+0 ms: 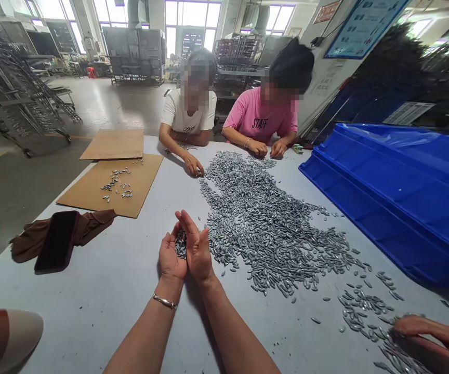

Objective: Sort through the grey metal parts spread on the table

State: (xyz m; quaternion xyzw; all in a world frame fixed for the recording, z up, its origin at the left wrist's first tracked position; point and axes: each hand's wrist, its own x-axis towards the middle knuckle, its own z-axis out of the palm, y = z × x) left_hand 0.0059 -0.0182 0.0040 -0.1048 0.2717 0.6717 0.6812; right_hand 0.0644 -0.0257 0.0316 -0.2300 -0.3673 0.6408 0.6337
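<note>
My left hand (pixel 172 262) is cupped, palm up, and holds a small heap of grey spindle-shaped pieces (pixel 181 243). Against its side rests my right hand (pixel 198 252), fingers stretched out and thumb apart, its edge along the cupped palm. Whether any pieces lie under the right hand is hidden. Just right of both hands spreads a large pile of the same shiny grey pieces (pixel 263 228) on the white table (pixel 103 311). A few loose ones lie close to my fingers.
Brown cardboard sheets (pixel 146 176) bear some pieces at left, near a phone (pixel 57 241) on a brown cloth (pixel 92 228). Blue crates (pixel 388 197) stand at right. Across sit two co-workers; one reaches a hand (pixel 194 165) to the pile. Another person's hand (pixel 435 332) is at lower right.
</note>
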